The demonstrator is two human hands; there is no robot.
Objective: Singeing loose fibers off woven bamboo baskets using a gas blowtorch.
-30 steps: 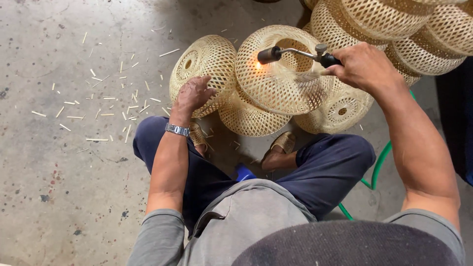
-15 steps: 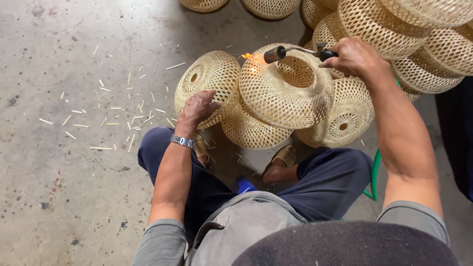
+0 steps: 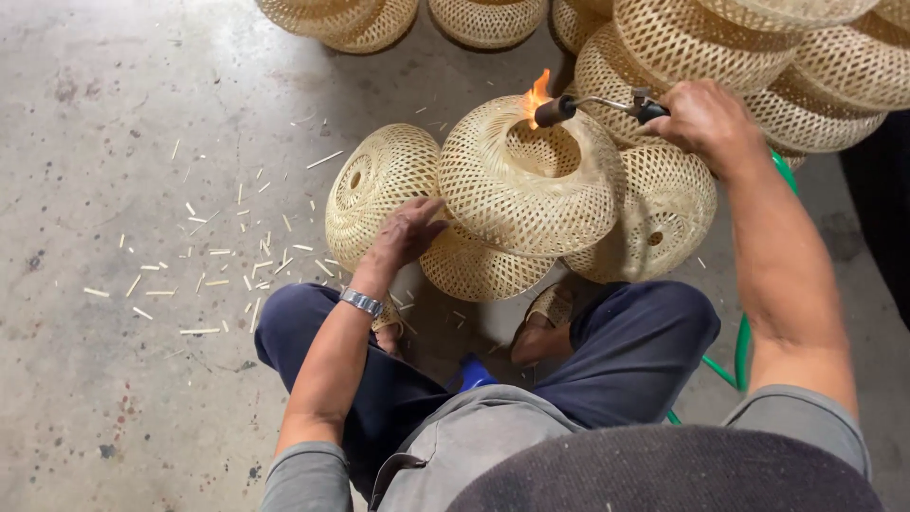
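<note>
Sitting at the picture's centre on the concrete floor (image 3: 114, 114): a woven bamboo basket (image 3: 526, 185), dome-shaped, pale straw colour, open diamond lattice, round opening turned upward and nothing showing inside it. Leaning against it at 9 o'clock, a second woven basket (image 3: 374, 185) with a small hole in its crown; at 3 o'clock a third woven basket (image 3: 668, 204); tucked underneath at 6 o'clock a fourth basket (image 3: 479, 270). Piling up at 1 o'clock, a stack of baskets (image 3: 758, 57), nested one on another.

Burning at the central basket's upper rim, at 12 o'clock: the orange flame of a gas torch (image 3: 592, 102), nozzle just beside the weave. Wrapping fully closed around the torch's handle, the right hand (image 3: 706, 123), arm stretching forward from 4 o'clock. Resting on the lower left wall of the central basket, the left hand (image 3: 406, 232), fingers loosely curled and pressing the weave rather than gripping it, a metal wristwatch (image 3: 362, 301) circling the wrist.

Lying scattered at 9 o'clock: bamboo slivers (image 3: 213, 275). Trailing at 4 o'clock, a green hose (image 3: 742, 346).
</note>
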